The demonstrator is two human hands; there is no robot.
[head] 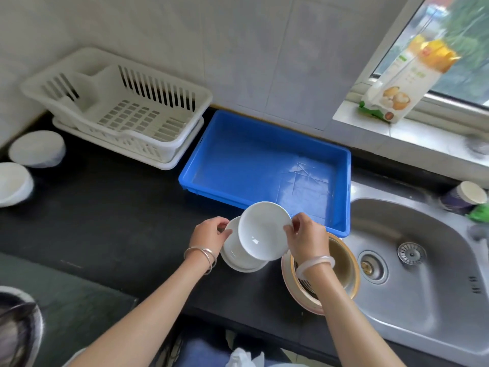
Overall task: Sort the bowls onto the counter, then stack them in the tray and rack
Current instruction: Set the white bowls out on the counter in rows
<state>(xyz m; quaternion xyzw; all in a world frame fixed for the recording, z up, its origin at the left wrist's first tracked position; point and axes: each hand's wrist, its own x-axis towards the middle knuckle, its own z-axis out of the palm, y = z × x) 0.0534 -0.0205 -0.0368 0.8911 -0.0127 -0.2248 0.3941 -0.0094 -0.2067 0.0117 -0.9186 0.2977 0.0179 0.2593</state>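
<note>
Right hand: pinching right rim of top bowl, tilted, mouth toward camera. Left hand: gripping left edge of stack beneath, low centre of frame. Just up-frame of both hands, nearer the right: blue tray, long axis across the frame. Well apart at upper left: rack. On dark counter at far left: two upturned bowls. Under right wrist: colander, beside sink. Likely needs only a short reach to the bare counter.
</note>
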